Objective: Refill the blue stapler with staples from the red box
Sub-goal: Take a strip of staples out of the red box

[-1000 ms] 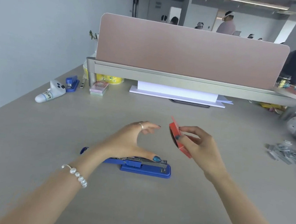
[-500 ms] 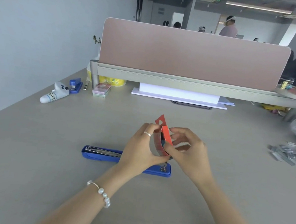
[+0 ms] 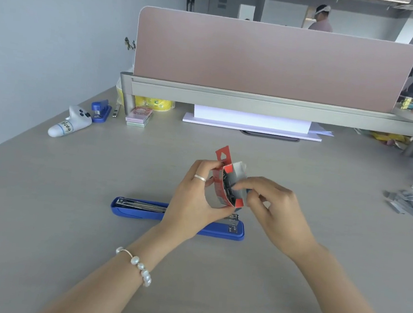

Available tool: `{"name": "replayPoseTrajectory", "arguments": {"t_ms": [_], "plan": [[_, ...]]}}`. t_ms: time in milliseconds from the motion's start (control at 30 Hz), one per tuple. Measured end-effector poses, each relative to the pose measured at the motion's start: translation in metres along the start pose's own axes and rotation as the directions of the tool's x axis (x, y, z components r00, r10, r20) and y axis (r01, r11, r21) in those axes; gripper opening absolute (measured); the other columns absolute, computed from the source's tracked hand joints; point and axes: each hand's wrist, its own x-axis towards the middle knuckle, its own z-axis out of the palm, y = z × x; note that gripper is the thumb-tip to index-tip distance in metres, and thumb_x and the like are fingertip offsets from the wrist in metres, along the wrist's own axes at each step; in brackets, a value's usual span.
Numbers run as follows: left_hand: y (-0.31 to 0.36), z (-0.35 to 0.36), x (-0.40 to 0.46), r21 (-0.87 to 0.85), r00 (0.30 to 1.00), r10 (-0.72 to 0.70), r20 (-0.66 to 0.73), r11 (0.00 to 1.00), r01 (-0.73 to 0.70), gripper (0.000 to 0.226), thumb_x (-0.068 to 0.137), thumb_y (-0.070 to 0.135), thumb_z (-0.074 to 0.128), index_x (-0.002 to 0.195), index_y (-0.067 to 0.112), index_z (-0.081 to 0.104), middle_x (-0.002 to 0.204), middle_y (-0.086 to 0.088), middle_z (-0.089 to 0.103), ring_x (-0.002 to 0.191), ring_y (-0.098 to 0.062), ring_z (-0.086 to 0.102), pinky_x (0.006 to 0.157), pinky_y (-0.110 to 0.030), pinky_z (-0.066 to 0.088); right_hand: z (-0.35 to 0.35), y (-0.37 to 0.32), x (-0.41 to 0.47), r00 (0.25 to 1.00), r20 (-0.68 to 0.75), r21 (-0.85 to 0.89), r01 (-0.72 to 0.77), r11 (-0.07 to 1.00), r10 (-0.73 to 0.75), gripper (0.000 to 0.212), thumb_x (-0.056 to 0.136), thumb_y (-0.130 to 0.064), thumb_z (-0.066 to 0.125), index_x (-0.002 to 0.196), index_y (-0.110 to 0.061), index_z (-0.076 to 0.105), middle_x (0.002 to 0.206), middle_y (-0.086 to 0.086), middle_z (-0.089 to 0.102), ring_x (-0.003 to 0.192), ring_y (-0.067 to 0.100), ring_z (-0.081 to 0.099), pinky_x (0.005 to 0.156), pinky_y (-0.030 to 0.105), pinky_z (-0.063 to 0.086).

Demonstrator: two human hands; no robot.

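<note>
I see both hands meeting over the middle of the tabletop, working the red box. My left hand grips the box from its left side, thumb underneath and fingers curled over the top, a ring on one finger. My right hand pinches the box's open grey inner flap at its right edge. The box is held in the air, tilted, its red tab sticking up toward 11 o'clock, its mouth open toward me; dark contents show inside but I cannot tell what they are.

The blue stapler lies flat on the tabletop just below the hands, at 6 o'clock from the box, swung open with its metal channel facing up; my left hand covers its middle.

At 3 o'clock, well apart, a loose heap of staples rests on the tabletop. At 10 o'clock, far off, sit a small blue stapler and a white tube. A pink divider stands at 12 o'clock.
</note>
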Motion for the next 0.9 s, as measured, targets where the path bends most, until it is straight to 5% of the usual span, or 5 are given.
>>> {"name": "replayPoseTrajectory", "arguments": {"t_ms": [133, 267, 400, 633, 900], "plan": [[0.000, 0.000, -0.001, -0.037, 0.999, 0.010, -0.033, 0.999, -0.011, 0.065, 0.059, 0.026, 0.084, 0.115, 0.018, 0.051, 0.112, 0.002, 0.054, 0.106, -0.004, 0.053, 0.091, -0.024, 0.050, 0.002, -0.005, -0.001, 0.997, -0.058, -0.172, 0.031, 0.985, -0.042, 0.024, 0.080, -0.022, 0.044, 0.093, -0.022, 0.065, 0.096, -0.004, 0.067, 0.073, 0.016, 0.061, 0.060, 0.038, 0.054], [0.000, -0.001, 0.000, 0.011, 0.994, 0.062, -0.093, 0.998, -0.062, 0.064, 0.061, 0.024, 0.082, 0.116, 0.019, 0.050, 0.111, 0.006, 0.051, 0.106, -0.010, 0.054, 0.093, -0.025, 0.048, 0.004, -0.012, -0.002, 0.988, -0.106, -0.364, 0.065, 0.929, -0.110, 0.010, 0.079, -0.024, 0.062, 0.087, -0.023, 0.067, 0.096, -0.002, 0.067, 0.076, 0.011, 0.056, 0.048, 0.029, 0.049], [0.003, -0.001, -0.001, 0.107, 0.980, 0.169, -0.103, 0.982, -0.158, 0.065, 0.062, 0.018, 0.078, 0.119, 0.022, 0.047, 0.120, 0.008, 0.048, 0.115, -0.014, 0.050, 0.099, -0.019, 0.040, 0.010, -0.012, -0.005, 0.988, -0.113, -0.453, 0.046, 0.890, -0.108, 0.016, 0.080, -0.025, 0.053, 0.080, -0.023, 0.069, 0.088, 0.001, 0.064, 0.080, 0.009, 0.047, 0.043, 0.023, 0.039], [0.000, -0.004, 0.000, 0.334, 0.926, 0.374, -0.056, 0.881, -0.335, 0.059, 0.068, 0.012, 0.075, 0.120, 0.016, 0.049, 0.127, 0.002, 0.044, 0.121, -0.018, 0.043, 0.102, -0.016, 0.032, 0.014, -0.014, -0.006, 0.994, -0.099, -0.500, -0.010, 0.866, -0.045, 0.010, 0.077, -0.023, 0.060, 0.082, -0.023, 0.069, 0.078, 0.006, 0.063, 0.070, 0.026, 0.058, 0.042, 0.026, 0.038], [0.000, 0.001, -0.001, 0.423, 0.905, 0.425, 0.011, 0.818, -0.389, 0.060, 0.067, 0.017, 0.077, 0.119, 0.017, 0.048, 0.124, 0.003, 0.043, 0.117, -0.017, 0.044, 0.090, -0.022, 0.041, 0.018, -0.012, -0.006, 0.989, -0.144, -0.479, -0.054, 0.876, -0.017, 0.012, 0.068, -0.005, 0.073, 0.069, -0.014, 0.065, 0.069, 0.002, 0.063, 0.055, 0.020, 0.047, 0.036, 0.029, 0.041]]}}
